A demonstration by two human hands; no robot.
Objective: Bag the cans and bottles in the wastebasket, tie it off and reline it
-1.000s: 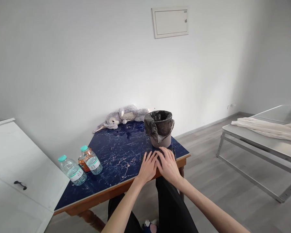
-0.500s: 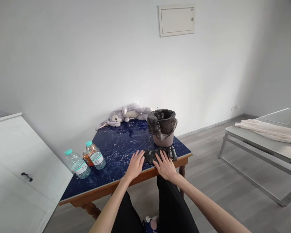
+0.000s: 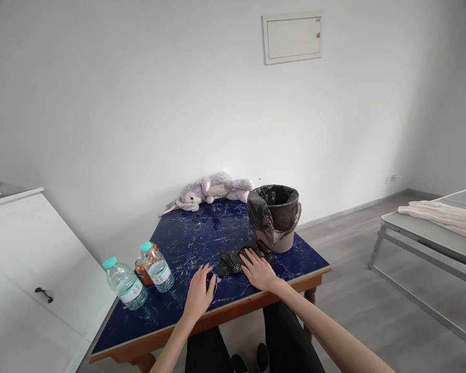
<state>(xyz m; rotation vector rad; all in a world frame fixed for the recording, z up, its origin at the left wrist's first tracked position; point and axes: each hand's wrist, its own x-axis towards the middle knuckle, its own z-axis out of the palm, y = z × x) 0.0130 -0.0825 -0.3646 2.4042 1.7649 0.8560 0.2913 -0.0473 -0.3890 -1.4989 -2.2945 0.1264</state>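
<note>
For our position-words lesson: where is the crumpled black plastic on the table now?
In the head view, the black plastic lies on the table, partly under the right hand, front-left of the bin.

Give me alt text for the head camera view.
A right hand rests on a crumpled black bag on a blue table, the left hand beside it. A bin stands behind; two bottles at left, a stuffed toy at back.

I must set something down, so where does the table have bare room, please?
Widest: the middle of the table, between the plush toy, the bottles and the bin. Smaller: the front left corner, before the bottles. The right side is crowded: the right hand lies on the black bag, in front of the bin, with the left hand nearby.
</note>
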